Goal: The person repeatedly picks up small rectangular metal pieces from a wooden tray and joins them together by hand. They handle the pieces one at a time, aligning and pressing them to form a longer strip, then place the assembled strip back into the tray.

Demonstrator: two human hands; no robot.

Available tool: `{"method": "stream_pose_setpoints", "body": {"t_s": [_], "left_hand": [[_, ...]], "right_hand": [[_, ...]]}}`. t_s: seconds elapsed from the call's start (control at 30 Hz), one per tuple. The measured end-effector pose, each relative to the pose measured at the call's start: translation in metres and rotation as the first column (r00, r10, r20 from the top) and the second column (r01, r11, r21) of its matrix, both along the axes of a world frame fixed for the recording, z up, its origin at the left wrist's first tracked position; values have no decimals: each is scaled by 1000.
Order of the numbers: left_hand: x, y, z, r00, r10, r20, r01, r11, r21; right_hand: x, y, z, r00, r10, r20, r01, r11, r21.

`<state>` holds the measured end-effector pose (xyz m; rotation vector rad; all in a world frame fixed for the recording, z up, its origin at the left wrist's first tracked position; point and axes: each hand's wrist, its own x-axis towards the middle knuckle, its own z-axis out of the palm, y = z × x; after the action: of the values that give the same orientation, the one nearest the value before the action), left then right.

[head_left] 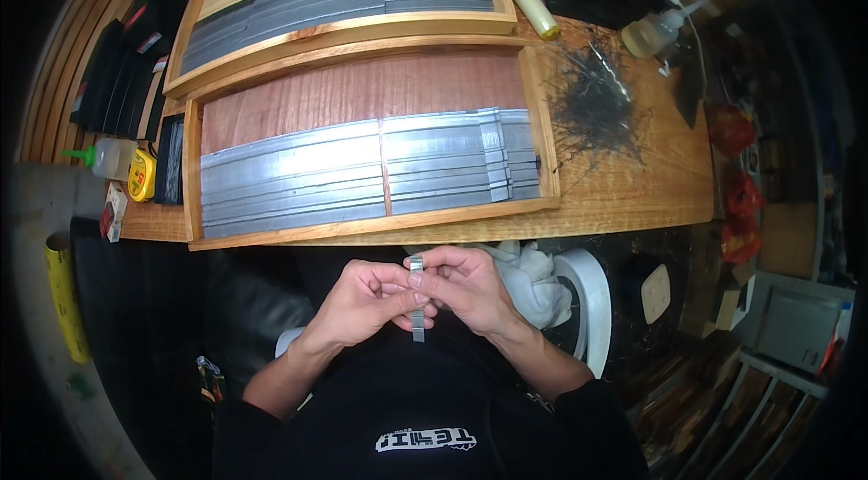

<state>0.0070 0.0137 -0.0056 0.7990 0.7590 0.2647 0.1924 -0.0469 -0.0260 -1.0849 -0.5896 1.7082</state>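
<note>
Above my lap, just in front of the table edge, my left hand (371, 299) and my right hand (466, 290) are closed together on a narrow metal strip (418, 334). The strip stands nearly upright in the picture, silvery and stepped like joined segments. Thumbs and fingertips pinch its middle and upper part, hiding much of it. Beyond my hands lies a shallow wooden tray (362, 229) with rows of flat grey metal strips (289, 173). A similar stepped strip (495, 155) rests across the rows at their right end.
A second wooden tray (362, 26) of grey strips sits behind. A pile of thin dark wires (592, 100) and a squeeze bottle (653, 33) are on the right. At left stand a yellow tape measure (141, 174) and a green-tipped bottle (112, 158). White cloth (533, 286) hangs below the table.
</note>
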Motion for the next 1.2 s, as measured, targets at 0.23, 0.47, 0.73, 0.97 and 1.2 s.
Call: {"method": "stream_pose_setpoints", "body": {"t_s": [0.23, 0.47, 0.73, 0.97, 1.2], "left_hand": [[-3, -6, -1, 999, 32, 29, -33, 999, 23], [-7, -5, 6, 1000, -9, 18, 10, 997, -76], [-7, -8, 1, 999, 12, 30, -11, 999, -47], [-5, -5, 2, 1000, 3, 29, 0, 995, -100], [-5, -10, 0, 999, 37, 34, -35, 999, -35]], "right_hand": [[0, 1, 3, 999, 22, 24, -22, 1000, 19], [-2, -5, -3, 1000, 13, 0, -13, 999, 44], [2, -4, -4, 998, 51, 26, -53, 997, 65], [2, -4, -4, 999, 41, 11, -41, 998, 41], [3, -4, -2, 997, 58, 46, -61, 994, 85]]}}
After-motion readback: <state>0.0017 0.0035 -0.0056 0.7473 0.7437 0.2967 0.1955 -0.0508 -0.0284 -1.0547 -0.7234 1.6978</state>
